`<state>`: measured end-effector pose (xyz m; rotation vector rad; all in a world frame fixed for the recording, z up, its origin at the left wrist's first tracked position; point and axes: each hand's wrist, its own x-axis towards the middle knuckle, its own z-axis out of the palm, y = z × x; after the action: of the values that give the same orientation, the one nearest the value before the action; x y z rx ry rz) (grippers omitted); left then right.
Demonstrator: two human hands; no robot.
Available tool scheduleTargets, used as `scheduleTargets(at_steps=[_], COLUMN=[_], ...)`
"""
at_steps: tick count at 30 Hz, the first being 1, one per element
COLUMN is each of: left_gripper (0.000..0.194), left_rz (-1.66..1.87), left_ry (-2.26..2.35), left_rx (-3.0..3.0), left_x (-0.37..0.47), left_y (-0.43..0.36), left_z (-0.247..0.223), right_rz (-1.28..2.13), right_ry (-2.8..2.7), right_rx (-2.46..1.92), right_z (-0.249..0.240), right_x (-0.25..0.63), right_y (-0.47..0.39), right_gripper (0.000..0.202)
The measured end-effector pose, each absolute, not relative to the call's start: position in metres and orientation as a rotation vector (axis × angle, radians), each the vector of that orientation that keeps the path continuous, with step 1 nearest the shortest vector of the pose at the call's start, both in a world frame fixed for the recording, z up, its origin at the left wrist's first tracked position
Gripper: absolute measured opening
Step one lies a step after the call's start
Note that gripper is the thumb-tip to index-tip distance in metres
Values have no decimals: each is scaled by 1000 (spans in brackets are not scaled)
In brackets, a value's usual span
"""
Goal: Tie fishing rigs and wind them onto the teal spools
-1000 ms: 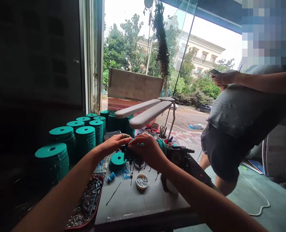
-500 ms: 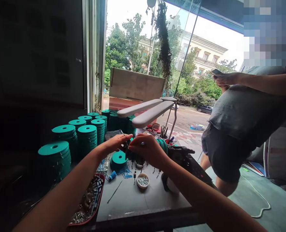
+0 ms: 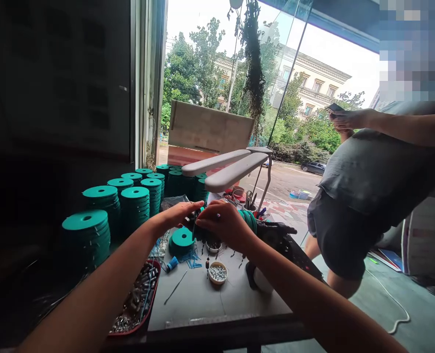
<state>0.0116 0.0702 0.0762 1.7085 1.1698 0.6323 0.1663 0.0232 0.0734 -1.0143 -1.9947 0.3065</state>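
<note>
Above the table, my left hand [image 3: 179,214] reaches in from the left with long fingers, their tips bent round a small dark item that I cannot make out. Beside it my right hand [image 3: 220,220] has thumb and forefinger pinched together at the same dark spot; what lies in the pinch is hidden. A ring shows on this hand. Just below the hands lies a teal spool [image 3: 182,239]. Short dark beaded strands hang under my right hand, near a small dish of pale beads [image 3: 218,273].
Stacks of teal spools [image 3: 134,193] stand at the left. A red tray [image 3: 140,299] holds metal pieces. A white two-armed lamp [image 3: 235,171] hangs over the table [image 3: 191,309], where a thin tool [image 3: 175,288] lies. At the right a person stands holding a phone [image 3: 335,109].
The whole view has shifted slightly right and up. Both hands stay close together at the same spot, with only a slight shift of the fingers.
</note>
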Motion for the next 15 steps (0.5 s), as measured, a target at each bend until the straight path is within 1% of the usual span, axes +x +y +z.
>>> scheduleTargets(at_steps=[7, 11, 15], left_gripper=[51, 51, 55], left_rz=[616, 594, 600], left_ry=[1169, 1153, 1146], left_rx=[1703, 1691, 1687], left_x=[11, 9, 8], left_y=[73, 72, 72], left_z=[75, 75, 72], right_rz=[159, 289, 405], right_ry=[-2048, -2110, -2139], right_rx=[-1047, -1013, -973], right_z=[75, 79, 83], right_x=[163, 167, 172], right_y=[24, 29, 32], right_gripper=[2, 2, 2])
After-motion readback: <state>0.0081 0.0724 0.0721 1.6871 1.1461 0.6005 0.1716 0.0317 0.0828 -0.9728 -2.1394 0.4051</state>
